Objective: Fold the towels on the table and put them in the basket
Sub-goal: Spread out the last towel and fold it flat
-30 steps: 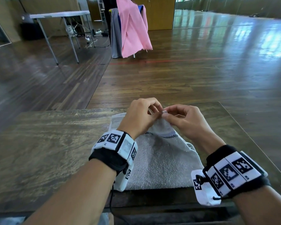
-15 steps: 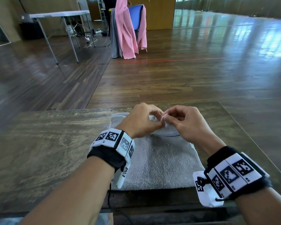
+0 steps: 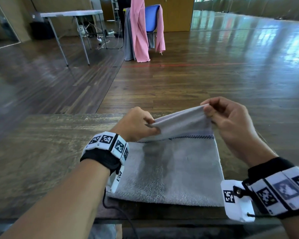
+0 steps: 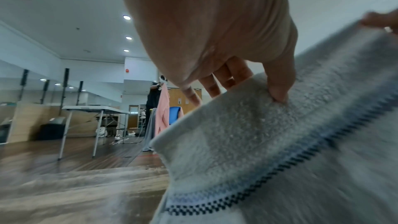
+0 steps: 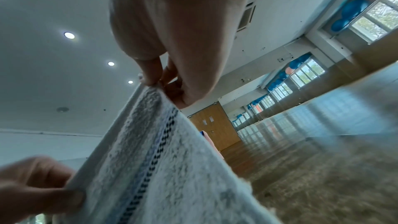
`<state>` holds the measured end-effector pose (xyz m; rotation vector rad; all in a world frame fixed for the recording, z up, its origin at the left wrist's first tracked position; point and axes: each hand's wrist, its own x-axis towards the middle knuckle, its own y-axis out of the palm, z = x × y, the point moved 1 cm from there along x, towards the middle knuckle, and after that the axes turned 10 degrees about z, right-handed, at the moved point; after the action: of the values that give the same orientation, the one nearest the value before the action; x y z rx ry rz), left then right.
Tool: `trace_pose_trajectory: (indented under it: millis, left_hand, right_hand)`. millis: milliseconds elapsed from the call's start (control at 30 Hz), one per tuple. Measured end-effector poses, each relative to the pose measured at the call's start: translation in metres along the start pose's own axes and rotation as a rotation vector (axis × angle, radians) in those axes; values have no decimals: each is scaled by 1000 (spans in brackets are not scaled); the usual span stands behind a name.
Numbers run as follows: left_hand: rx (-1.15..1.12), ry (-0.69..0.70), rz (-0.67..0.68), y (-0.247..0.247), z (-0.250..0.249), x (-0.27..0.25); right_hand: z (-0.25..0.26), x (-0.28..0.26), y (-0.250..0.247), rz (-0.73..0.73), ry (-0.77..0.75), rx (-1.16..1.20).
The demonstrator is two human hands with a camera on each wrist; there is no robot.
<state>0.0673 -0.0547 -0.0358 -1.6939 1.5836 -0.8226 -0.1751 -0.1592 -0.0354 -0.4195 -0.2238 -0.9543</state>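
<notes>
A white terry towel with a dark checked stripe lies on the wooden table, its near edge by the table's front edge. My left hand pinches the far edge at its left end and my right hand pinches it at its right end. That edge is lifted off the table and stretched between the hands, higher on the right. The left wrist view shows the towel under my thumb, and the right wrist view shows the towel hanging from my fingertips. No basket is in view.
Beyond the table lies open wooden floor. A white folding table stands at the back left. A person holds up a pink cloth beside a blue chair at the back centre.
My hands were together over the towel's far edge. They have moved apart, the right one rightward and upward, drawing the edge taut and lifting it off the table.
</notes>
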Motion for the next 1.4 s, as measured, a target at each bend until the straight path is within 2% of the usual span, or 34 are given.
trace_pose_trajectory:
  millis: [133, 300, 433, 633, 867, 1067, 1167, 1267, 1333, 1400]
  left_hand:
    - [26, -42, -81, -9, 12, -2]
    - [48, -139, -54, -8, 29, -10]
    - [22, -162, -49, -7, 42, -14]
    - [-31, -108, -210, -9, 46, -13]
    - [-55, -103, -367, -14, 40, -12]
    - [-26, -138, -345, -17, 39, -13]
    - [47, -254, -258, -15, 43, -13]
    - [112, -374, -87, -8, 50, -16]
    - [112, -381, -37, -5, 55, -19]
    - [105, -361, -50, -4, 58, -20]
  right_hand:
    - [-20, 3, -16, -147, 102, -88]
    - [-39, 12, -33, -242, 187, -122]
    - [-48, 12, -40, -227, 232, -133]
    - [-57, 12, -42, -213, 343, -129]
    - [-62, 10, -44, -245, 352, -143]
    - [-70, 12, -50, -295, 354, -144]
    - [-78, 12, -51, -227, 422, -218]
    - [-90, 5, -50, 4, 598, -453]
    - [-96, 0, -48, 157, 661, -569]
    - [-99, -4, -46, 286, 680, -611]
